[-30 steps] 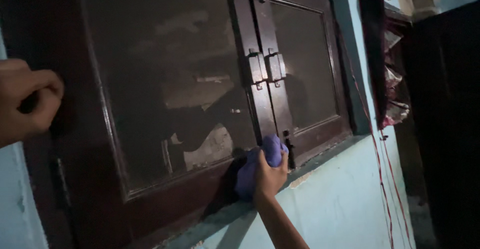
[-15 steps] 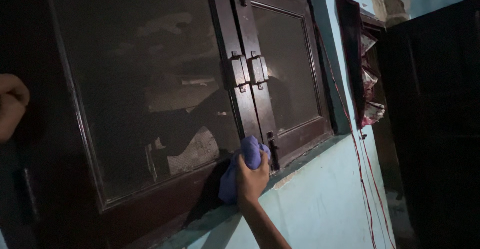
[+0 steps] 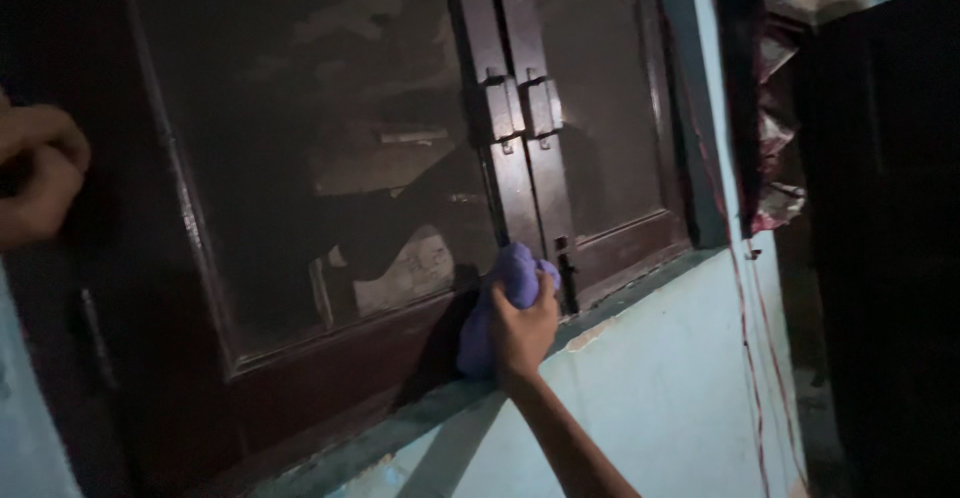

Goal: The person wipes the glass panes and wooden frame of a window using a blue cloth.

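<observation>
Your left hand [image 3: 35, 173] has moved further into view at the left frame edge, fingers curled. Your right hand [image 3: 522, 333], arm extended upward, presses the purple cloth [image 3: 500, 303] against the dark window frame [image 3: 340, 358], fingers gripping it.

Single head-worn view, close to the dark wooden window shutters [image 3: 380, 158], looking obliquely rightward along the pale blue wall [image 3: 660, 388].

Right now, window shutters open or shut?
Shut: the two dark wooden shutters meet at the centre, latches side by side. The right hand presses a purple cloth there.
</observation>
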